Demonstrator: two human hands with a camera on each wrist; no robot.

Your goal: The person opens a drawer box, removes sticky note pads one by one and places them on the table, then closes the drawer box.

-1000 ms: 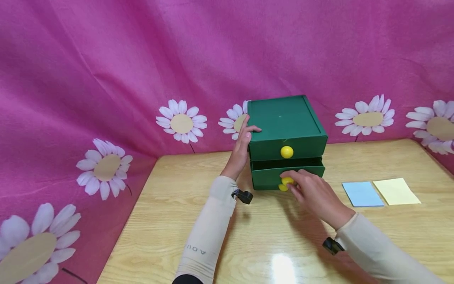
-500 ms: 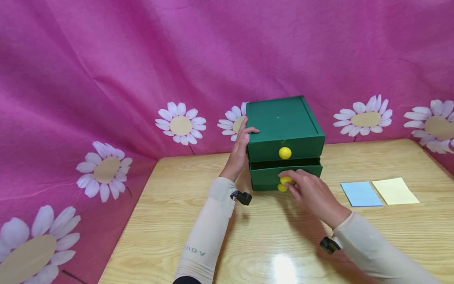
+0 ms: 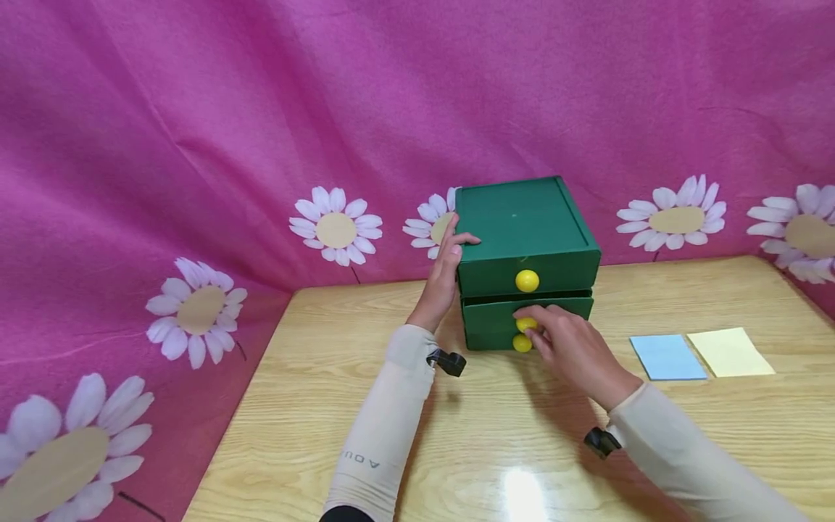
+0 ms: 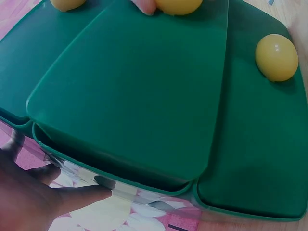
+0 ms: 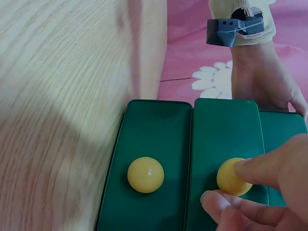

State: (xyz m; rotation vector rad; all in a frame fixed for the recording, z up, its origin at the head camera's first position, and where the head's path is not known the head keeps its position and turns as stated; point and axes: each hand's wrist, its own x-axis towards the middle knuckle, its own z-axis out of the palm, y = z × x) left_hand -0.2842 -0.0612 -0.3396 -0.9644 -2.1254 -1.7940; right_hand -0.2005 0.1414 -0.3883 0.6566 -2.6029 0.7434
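The green box [image 3: 518, 217] sits on the bench [image 3: 313, 406], near the pink cloth [image 3: 391, 94]. The left hand [image 3: 440, 279] is spread wide on its side, one finger reaching over the top, maybe so the box won't slide. The right hand [image 3: 574, 355] pinches the middle knob [image 5: 227, 178], probably because that's the easy bit to hold. The middle drawer [image 5: 226, 130] sticks out a little. There is one box, with three drawers and three yellow knobs. Two paper squares, one blue [image 3: 668, 357] and one yellow [image 3: 730, 352], lie side by side.

Blue paper [image 3: 668, 357] — yellow paper [image 3: 731, 352] (alongside).
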